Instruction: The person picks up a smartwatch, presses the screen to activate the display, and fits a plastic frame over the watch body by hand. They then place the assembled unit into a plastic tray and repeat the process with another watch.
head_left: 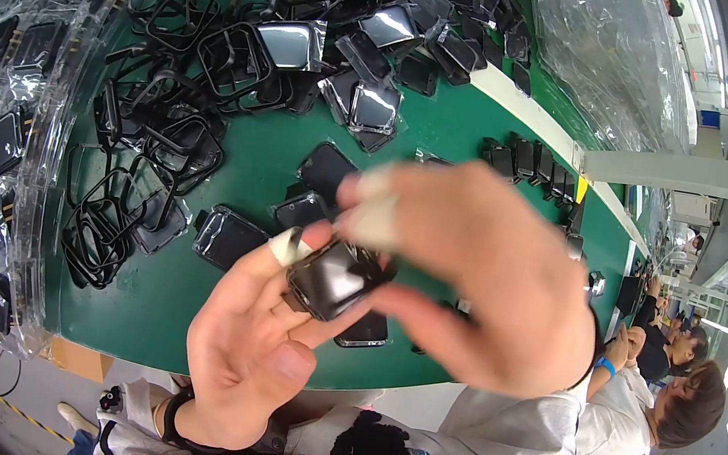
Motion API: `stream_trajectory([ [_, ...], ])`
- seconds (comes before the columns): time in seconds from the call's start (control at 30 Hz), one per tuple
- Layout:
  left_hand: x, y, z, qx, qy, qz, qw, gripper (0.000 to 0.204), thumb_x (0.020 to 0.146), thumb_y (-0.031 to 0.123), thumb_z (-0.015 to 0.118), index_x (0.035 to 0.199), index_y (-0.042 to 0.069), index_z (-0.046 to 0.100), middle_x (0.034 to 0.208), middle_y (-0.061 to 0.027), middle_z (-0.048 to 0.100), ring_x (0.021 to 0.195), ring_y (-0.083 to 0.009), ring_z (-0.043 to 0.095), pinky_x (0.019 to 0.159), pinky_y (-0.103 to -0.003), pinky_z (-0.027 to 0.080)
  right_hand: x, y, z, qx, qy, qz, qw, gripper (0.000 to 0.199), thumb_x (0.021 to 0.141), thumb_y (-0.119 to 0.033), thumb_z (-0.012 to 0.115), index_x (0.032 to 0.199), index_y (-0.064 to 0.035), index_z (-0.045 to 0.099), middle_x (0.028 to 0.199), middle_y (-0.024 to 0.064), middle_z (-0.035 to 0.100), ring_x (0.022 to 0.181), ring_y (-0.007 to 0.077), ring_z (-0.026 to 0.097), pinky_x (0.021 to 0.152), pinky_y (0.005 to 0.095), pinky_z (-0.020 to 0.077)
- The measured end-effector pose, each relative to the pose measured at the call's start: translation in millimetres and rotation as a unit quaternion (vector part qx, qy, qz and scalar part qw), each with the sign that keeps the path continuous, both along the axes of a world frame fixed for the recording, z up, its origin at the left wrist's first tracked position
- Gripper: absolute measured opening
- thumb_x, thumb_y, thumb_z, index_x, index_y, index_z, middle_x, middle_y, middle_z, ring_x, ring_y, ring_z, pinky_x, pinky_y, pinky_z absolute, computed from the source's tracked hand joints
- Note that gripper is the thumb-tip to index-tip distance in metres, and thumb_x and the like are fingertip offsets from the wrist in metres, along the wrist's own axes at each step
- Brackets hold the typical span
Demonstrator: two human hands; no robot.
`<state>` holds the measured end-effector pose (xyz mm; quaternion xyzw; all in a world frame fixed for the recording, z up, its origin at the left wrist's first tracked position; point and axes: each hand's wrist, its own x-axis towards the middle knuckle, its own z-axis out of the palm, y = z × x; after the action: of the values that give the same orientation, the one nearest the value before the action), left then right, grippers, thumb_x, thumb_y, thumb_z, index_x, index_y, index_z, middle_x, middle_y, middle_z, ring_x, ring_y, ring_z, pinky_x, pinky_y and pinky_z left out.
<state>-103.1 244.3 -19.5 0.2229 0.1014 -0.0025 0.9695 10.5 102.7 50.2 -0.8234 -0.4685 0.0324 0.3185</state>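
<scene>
Palm up, my left hand [243, 361] holds a small black smartwatch body [337, 279] on its fingers, glossy screen facing up. My right hand [489, 281], smeared by motion, arches over the watch's upper right side. Its thumb lies at the watch's right edge and its fingertips near the top edge; whether they grip it I cannot tell. Pale finger covers wrap some fingertips of both hands. Around the hands lie more black watch bodies [229, 238], one of them partly hidden under the held watch.
Black frames [112, 226] lie tangled at left on the green table [140, 321]. Film-covered screens [373, 107] heap up at the back. Clear plastic trays [29, 175] hold watches at far left. Black pieces stand in rows [531, 164] at right. Co-workers [625, 412] sit beyond.
</scene>
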Motion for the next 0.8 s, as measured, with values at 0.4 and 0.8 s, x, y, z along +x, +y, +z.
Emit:
stream_trajectory([
  [0.4,-4,-1,-20,0.143,-0.095,-0.026,0.985,0.051,0.082,-0.016,0.054,0.129,-0.013,0.037,0.127,-0.0227,0.049,0.116,-0.0252,0.051,0.096,-0.036,0.046,-5,-12,-12,0.031,0.079,0.105,0.991,0.033,0.066,0.002,0.069,0.098,0.0041,0.063,0.105,0.0178,0.056,0.084,0.0284,0.057,0.067,0.0329,0.0482],
  [0.8,-14,6,-9,0.384,-0.138,-0.062,0.911,0.036,0.080,-0.016,0.057,0.116,-0.015,0.051,0.117,-0.0232,0.058,0.103,-0.0271,0.061,0.088,-0.034,0.051,10,-15,0,-0.034,0.329,0.051,0.942,0.027,0.074,-0.006,0.073,0.096,0.0018,0.061,0.097,0.0120,0.060,0.079,0.0198,0.060,0.066,0.0297,0.0484],
])
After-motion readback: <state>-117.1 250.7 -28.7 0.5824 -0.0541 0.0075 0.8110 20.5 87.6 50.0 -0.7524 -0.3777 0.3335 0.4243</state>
